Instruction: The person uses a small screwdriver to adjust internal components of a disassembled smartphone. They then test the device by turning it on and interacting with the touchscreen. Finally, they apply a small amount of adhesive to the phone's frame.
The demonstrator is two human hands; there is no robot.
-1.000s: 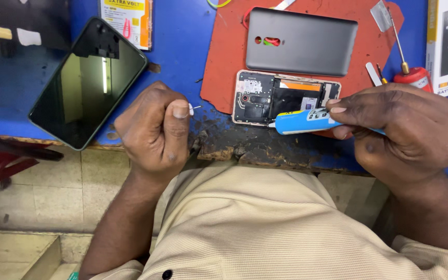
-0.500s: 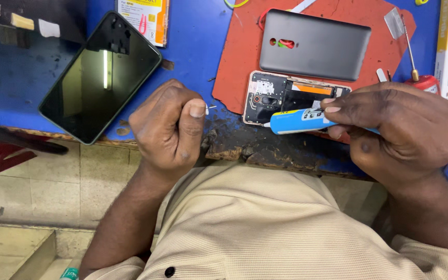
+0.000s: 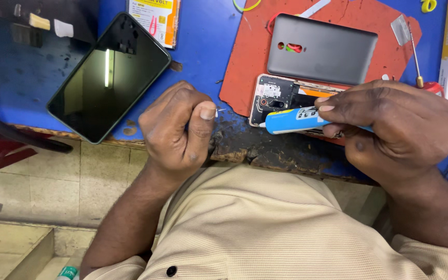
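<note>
Right hand (image 3: 400,129) closed on blue tube (image 3: 291,120), long axis level, nozzle pointing left, just over open phone (image 3: 281,98). Left hand (image 3: 180,127) left of phone, pinching tiny pin (image 3: 220,109). Right hand nearer to phone.

Bright, even light; sharp focus; glare streak on the black phone screen (image 3: 108,78).

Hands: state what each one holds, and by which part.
Right hand grips a blue tube by its rear end. Left hand pinches a tiny thin pin between thumb and forefinger.
</note>
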